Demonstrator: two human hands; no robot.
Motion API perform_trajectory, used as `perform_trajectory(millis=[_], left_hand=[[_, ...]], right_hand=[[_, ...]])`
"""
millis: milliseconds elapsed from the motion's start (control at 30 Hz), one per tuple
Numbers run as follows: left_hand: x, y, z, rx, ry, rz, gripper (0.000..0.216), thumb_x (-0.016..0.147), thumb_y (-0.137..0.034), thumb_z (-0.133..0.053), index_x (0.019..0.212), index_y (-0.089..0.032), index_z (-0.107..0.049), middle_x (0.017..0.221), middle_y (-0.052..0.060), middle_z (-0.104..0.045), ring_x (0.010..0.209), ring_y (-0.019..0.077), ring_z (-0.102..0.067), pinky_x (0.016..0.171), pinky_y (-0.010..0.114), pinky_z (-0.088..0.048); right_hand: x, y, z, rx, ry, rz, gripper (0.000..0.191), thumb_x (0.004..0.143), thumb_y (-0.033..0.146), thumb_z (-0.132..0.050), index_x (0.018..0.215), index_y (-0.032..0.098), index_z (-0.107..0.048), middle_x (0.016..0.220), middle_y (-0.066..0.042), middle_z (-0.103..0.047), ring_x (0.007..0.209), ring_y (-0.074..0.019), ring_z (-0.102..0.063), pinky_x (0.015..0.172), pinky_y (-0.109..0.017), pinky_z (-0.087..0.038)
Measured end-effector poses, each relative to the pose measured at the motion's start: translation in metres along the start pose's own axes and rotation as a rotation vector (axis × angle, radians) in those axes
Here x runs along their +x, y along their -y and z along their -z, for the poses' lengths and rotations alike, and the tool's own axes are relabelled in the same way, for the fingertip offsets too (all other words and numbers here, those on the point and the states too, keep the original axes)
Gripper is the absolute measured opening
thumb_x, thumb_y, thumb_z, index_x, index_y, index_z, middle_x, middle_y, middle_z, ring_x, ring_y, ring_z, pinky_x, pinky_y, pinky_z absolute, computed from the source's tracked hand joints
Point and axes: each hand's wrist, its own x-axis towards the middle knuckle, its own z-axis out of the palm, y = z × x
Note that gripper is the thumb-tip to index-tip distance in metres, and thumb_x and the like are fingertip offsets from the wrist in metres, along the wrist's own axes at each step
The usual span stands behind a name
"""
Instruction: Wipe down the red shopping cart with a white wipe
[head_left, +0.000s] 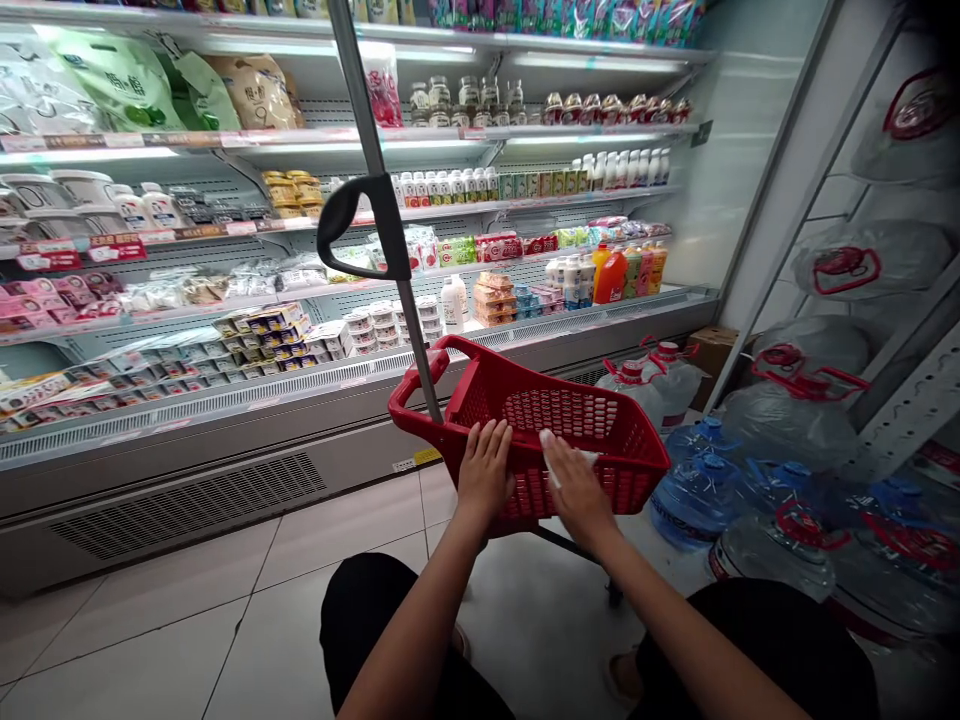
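A red plastic shopping basket cart point(637, 462) with perforated walls stands in front of me on wheels. My left hand point(486, 468) grips its near rim toward the left end, fingers over the edge. In my right hand point(579, 498) is a white tissue point(553, 462), pressed against the near side of the basket; part of it is hidden under the palm. A long grey pole with a black loop handle point(386, 228) rises from the basket's left end. No goods show in the visible part of the basket.
A refrigerated display case point(247, 440) with several shelves of dairy and drinks runs behind the cart. Large water bottles point(694, 490) crowd the floor on the right, beside a white rack with more bottles. A cardboard box point(711, 358) sits behind them. Floor tiles point(150, 640) lie at left.
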Motion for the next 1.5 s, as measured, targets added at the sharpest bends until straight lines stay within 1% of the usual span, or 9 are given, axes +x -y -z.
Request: perform_trajectory(millis=[100, 167, 400, 533, 667, 967, 1067, 1267, 1500], left_hand=[[0.001, 0.001, -0.001, -0.009, 0.001, 0.011, 0.072, 0.083, -0.022, -0.062, 0.152, -0.014, -0.047, 0.161, 0.01, -0.047, 0.153, 0.029, -0.036, 0.132, 0.053, -0.019], [0.001, 0.003, -0.001, -0.01, 0.007, -0.001, 0.07, 0.083, -0.022, -0.062, 0.151, -0.014, -0.047, 0.162, 0.01, -0.046, 0.154, 0.028, -0.034, 0.132, 0.052, -0.018], [0.002, 0.007, 0.002, -0.027, -0.001, -0.02, 0.079, 0.081, -0.024, -0.067, 0.155, -0.014, -0.043, 0.167, 0.01, -0.038, 0.157, 0.0293, -0.028, 0.132, 0.054, -0.016], [0.005, 0.008, 0.002, -0.035, 0.011, -0.016, 0.083, 0.082, -0.029, -0.069, 0.158, -0.014, -0.04, 0.169, 0.01, -0.034, 0.158, 0.0298, -0.026, 0.132, 0.055, -0.013], [0.011, 0.008, 0.0, -0.037, 0.032, -0.001, 0.086, 0.083, -0.037, -0.069, 0.16, -0.015, -0.036, 0.17, 0.011, -0.032, 0.159, 0.03, -0.024, 0.132, 0.058, -0.01], [0.008, -0.033, -0.025, -0.147, 0.139, 0.039, 0.064, 0.099, -0.044, -0.052, 0.158, -0.019, -0.043, 0.17, 0.004, -0.033, 0.159, 0.0237, -0.023, 0.133, 0.049, -0.016], [0.007, -0.038, -0.029, -0.146, 0.159, 0.084, 0.056, 0.106, -0.038, -0.039, 0.16, -0.022, -0.04, 0.171, 0.001, -0.03, 0.16, 0.0191, -0.021, 0.133, 0.046, -0.016], [0.018, -0.033, -0.032, -0.161, 0.186, 0.096, 0.06, 0.109, -0.052, -0.028, 0.164, -0.026, -0.032, 0.173, -0.001, -0.022, 0.161, 0.0179, -0.016, 0.133, 0.045, -0.013], [0.037, -0.056, -0.03, -0.182, 0.274, 0.311, 0.085, 0.105, -0.067, -0.023, 0.162, -0.005, -0.031, 0.173, 0.017, -0.015, 0.161, 0.0292, -0.009, 0.132, 0.048, -0.015]], right_hand=[[0.016, 0.025, -0.006, 0.051, 0.0, 0.078, 0.069, 0.105, 0.02, -0.031, 0.169, 0.019, -0.004, 0.172, -0.01, -0.025, 0.158, -0.0232, -0.026, 0.126, -0.05, -0.03], [0.012, 0.017, -0.002, 0.048, -0.002, 0.104, 0.07, 0.105, 0.02, -0.031, 0.169, 0.022, -0.004, 0.172, -0.008, -0.027, 0.156, -0.023, -0.029, 0.126, -0.05, -0.031], [-0.049, -0.088, 0.034, -0.106, 0.005, -0.056, 0.066, 0.104, 0.026, -0.033, 0.168, 0.021, -0.018, 0.165, -0.008, -0.042, 0.151, -0.026, -0.039, 0.125, -0.049, -0.034], [-0.067, -0.12, 0.04, -0.113, -0.013, -0.181, 0.06, 0.104, 0.03, -0.03, 0.163, 0.02, -0.033, 0.153, -0.011, -0.055, 0.141, -0.0283, -0.05, 0.122, -0.052, -0.038], [-0.065, -0.101, 0.033, -0.099, -0.076, -0.251, 0.055, 0.105, 0.033, -0.029, 0.155, 0.018, -0.045, 0.141, -0.014, -0.063, 0.136, -0.0314, -0.052, 0.118, -0.055, -0.04], [-0.023, 0.013, 0.011, -0.133, -0.017, 0.11, 0.075, 0.099, 0.017, -0.04, 0.168, 0.013, -0.011, 0.167, -0.012, -0.037, 0.153, -0.0277, -0.035, 0.125, -0.048, -0.034], [-0.031, 0.009, 0.019, -0.173, -0.002, 0.117, 0.075, 0.1, 0.018, -0.041, 0.168, 0.013, -0.011, 0.167, -0.012, -0.037, 0.152, -0.0276, -0.038, 0.124, -0.046, -0.035], [-0.078, -0.041, 0.054, -0.214, 0.004, 0.007, 0.07, 0.104, 0.021, -0.036, 0.169, 0.018, -0.009, 0.163, -0.011, -0.044, 0.146, -0.0271, -0.047, 0.122, -0.048, -0.039], [-0.094, -0.039, 0.063, -0.17, -0.023, -0.14, 0.059, 0.107, 0.026, -0.034, 0.165, 0.019, -0.03, 0.145, -0.011, -0.064, 0.133, -0.029, -0.06, 0.111, -0.05, -0.049]])
